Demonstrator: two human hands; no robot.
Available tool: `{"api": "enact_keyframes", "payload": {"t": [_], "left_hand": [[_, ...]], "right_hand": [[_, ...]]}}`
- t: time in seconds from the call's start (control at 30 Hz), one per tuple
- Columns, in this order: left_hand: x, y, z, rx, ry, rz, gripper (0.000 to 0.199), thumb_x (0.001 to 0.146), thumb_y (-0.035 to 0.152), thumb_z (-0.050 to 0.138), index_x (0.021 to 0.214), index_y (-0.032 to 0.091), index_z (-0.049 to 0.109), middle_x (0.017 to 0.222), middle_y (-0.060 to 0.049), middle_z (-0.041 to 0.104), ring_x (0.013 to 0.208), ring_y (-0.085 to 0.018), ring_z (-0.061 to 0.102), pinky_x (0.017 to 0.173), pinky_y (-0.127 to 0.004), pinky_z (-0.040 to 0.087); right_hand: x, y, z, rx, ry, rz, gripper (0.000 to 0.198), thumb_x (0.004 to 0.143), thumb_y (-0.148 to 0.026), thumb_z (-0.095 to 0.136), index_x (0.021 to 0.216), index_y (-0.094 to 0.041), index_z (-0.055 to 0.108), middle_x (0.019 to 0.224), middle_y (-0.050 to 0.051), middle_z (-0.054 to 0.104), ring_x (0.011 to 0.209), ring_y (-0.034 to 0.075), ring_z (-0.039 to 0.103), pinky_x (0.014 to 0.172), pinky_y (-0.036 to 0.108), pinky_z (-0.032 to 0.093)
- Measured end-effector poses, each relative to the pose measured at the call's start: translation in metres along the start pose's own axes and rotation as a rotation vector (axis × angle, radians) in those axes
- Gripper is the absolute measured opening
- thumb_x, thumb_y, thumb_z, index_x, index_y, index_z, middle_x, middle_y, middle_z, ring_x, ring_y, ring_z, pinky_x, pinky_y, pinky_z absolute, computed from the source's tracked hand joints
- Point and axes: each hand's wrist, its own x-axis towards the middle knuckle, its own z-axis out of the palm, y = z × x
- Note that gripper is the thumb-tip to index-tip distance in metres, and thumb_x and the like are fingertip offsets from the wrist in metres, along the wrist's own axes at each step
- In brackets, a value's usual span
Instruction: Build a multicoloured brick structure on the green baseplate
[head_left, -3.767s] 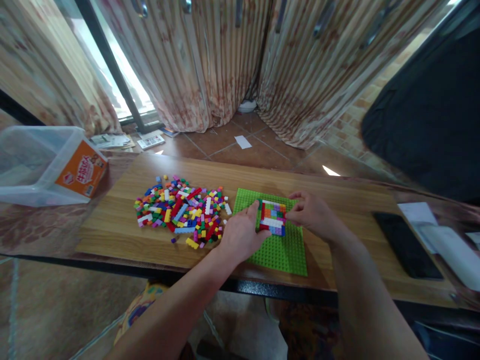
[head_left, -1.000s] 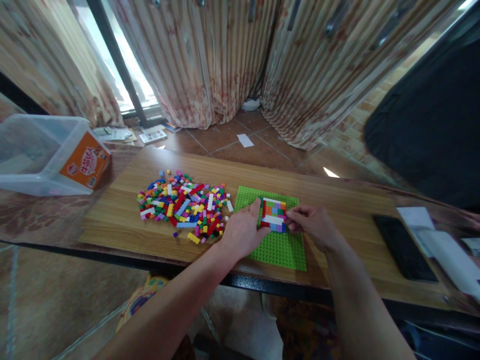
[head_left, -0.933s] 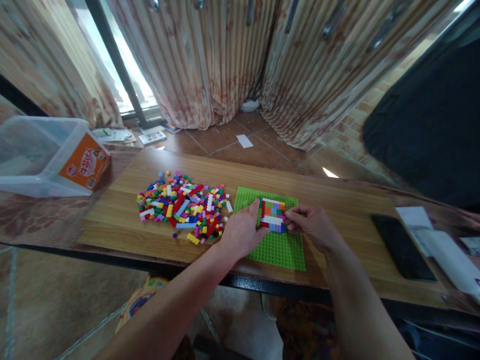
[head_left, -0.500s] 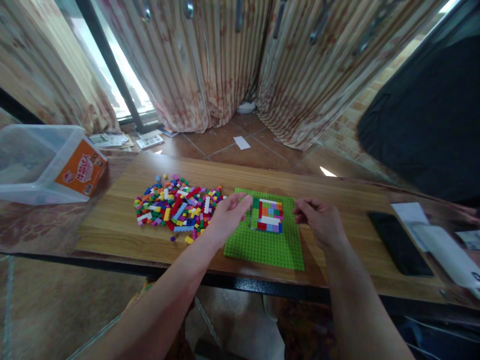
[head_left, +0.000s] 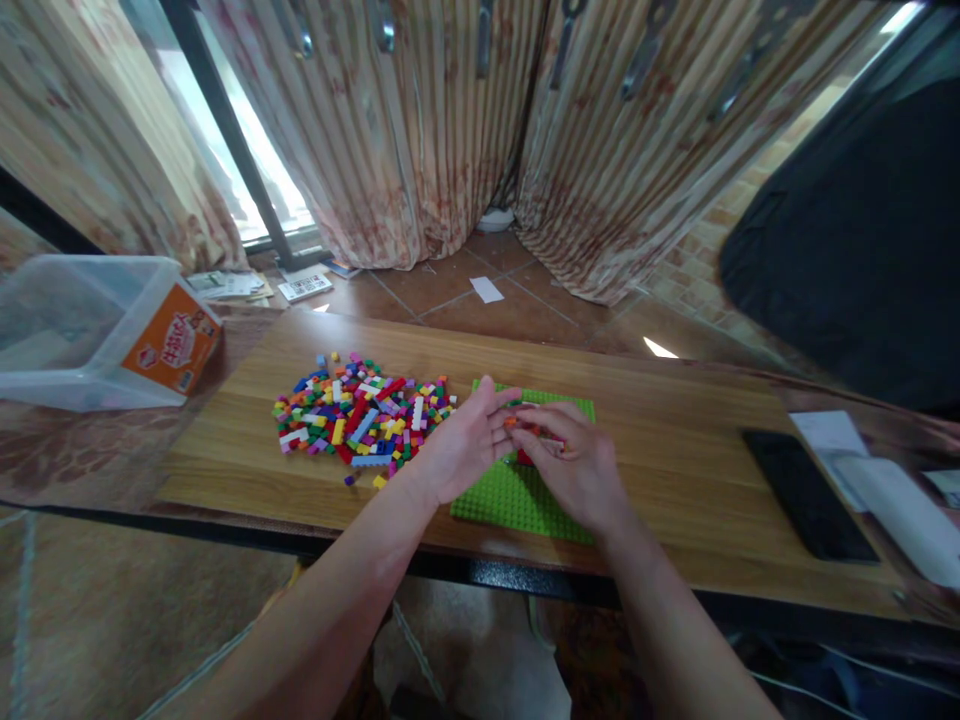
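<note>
My left hand [head_left: 471,436] is turned palm up over the left side of the green baseplate [head_left: 495,505], its fingers stretched out. Reaching in from the right, my right hand [head_left: 577,455] bends over the plate with its fingertips pinched at the left fingers. A small orange brick [head_left: 511,422] shows at those fingertips. The patch of coloured bricks built on the plate is mostly covered by my right hand; only bits of red show. To the left of my left hand lies a loose pile of mixed building bricks [head_left: 367,415].
The wooden tabletop [head_left: 675,450] carries a black phone-like slab [head_left: 810,495] at the right, near white papers [head_left: 829,440] and a white object [head_left: 896,510]. A clear plastic bin [head_left: 90,335] with an orange label stands at the far left. Curtains hang behind.
My right hand has moved left, over the built bricks, to meet my left hand. My left hand has turned further palm up with its fingers extended. The view has shifted slightly.
</note>
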Motion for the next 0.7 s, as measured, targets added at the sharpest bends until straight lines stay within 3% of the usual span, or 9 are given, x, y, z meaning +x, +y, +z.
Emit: {"api": "enact_keyframes", "payload": {"t": [0.13, 0.23, 0.33, 0.4, 0.47, 0.53, 0.7], "left_hand": [[-0.002, 0.001, 0.001, 0.169, -0.072, 0.050, 0.078, 0.095, 0.065, 0.004, 0.143, 0.021, 0.048, 0.125, -0.013, 0.068, 0.118, -0.022, 0.062, 0.098, -0.039, 0.051], [-0.003, 0.000, 0.003, 0.138, -0.130, 0.055, 0.078, 0.095, 0.065, 0.003, 0.145, 0.023, 0.046, 0.129, -0.012, 0.065, 0.118, -0.022, 0.062, 0.098, -0.039, 0.051], [-0.001, -0.003, 0.000, 0.049, -0.149, 0.092, 0.072, 0.098, 0.064, 0.013, 0.142, 0.020, 0.048, 0.133, -0.014, 0.063, 0.122, -0.023, 0.060, 0.101, -0.040, 0.050], [0.001, -0.005, -0.006, 0.076, -0.075, 0.162, 0.062, 0.098, 0.059, 0.030, 0.140, 0.017, 0.049, 0.135, -0.015, 0.061, 0.123, -0.024, 0.059, 0.102, -0.041, 0.049], [0.003, -0.007, -0.015, 0.232, 0.032, 0.267, 0.057, 0.093, 0.050, 0.051, 0.139, 0.016, 0.049, 0.139, -0.015, 0.057, 0.123, -0.025, 0.059, 0.104, -0.042, 0.048], [0.005, -0.010, -0.022, 0.497, 0.088, 0.377, 0.065, 0.083, 0.040, 0.066, 0.141, 0.018, 0.047, 0.144, -0.015, 0.053, 0.127, -0.028, 0.055, 0.106, -0.045, 0.045], [0.006, -0.026, -0.019, 1.110, 0.040, 0.492, 0.090, 0.069, 0.028, 0.078, 0.149, 0.019, 0.036, 0.156, -0.018, 0.034, 0.146, -0.033, 0.031, 0.118, -0.052, 0.031]], "right_hand": [[0.002, 0.003, 0.005, -0.079, 0.037, -0.021, 0.015, 0.090, -0.028, 0.059, 0.095, -0.026, 0.073, 0.102, 0.007, 0.068, 0.096, 0.021, 0.064, 0.085, 0.037, 0.054], [0.004, 0.002, 0.004, -0.093, 0.055, -0.043, 0.014, 0.091, -0.026, 0.057, 0.089, -0.024, 0.071, 0.097, 0.006, 0.068, 0.092, 0.020, 0.064, 0.083, 0.035, 0.052], [0.005, 0.001, -0.001, -0.076, 0.075, -0.017, 0.014, 0.092, -0.027, 0.056, 0.087, -0.023, 0.068, 0.090, 0.005, 0.069, 0.086, 0.018, 0.064, 0.080, 0.033, 0.051], [0.005, 0.004, -0.006, -0.044, 0.131, 0.056, 0.015, 0.092, -0.030, 0.056, 0.088, -0.022, 0.067, 0.086, 0.004, 0.070, 0.080, 0.017, 0.065, 0.076, 0.031, 0.051], [0.005, 0.010, -0.012, 0.025, 0.206, 0.143, 0.016, 0.091, -0.034, 0.057, 0.088, -0.021, 0.066, 0.083, 0.004, 0.071, 0.075, 0.017, 0.065, 0.072, 0.030, 0.052], [0.005, 0.017, -0.018, 0.106, 0.265, 0.213, 0.018, 0.087, -0.037, 0.061, 0.087, -0.020, 0.067, 0.079, 0.003, 0.071, 0.071, 0.017, 0.066, 0.068, 0.030, 0.052], [0.005, 0.027, -0.024, 0.235, 0.292, 0.281, 0.017, 0.077, -0.037, 0.071, 0.082, -0.021, 0.070, 0.081, 0.004, 0.074, 0.075, 0.018, 0.068, 0.072, 0.032, 0.055]]}}
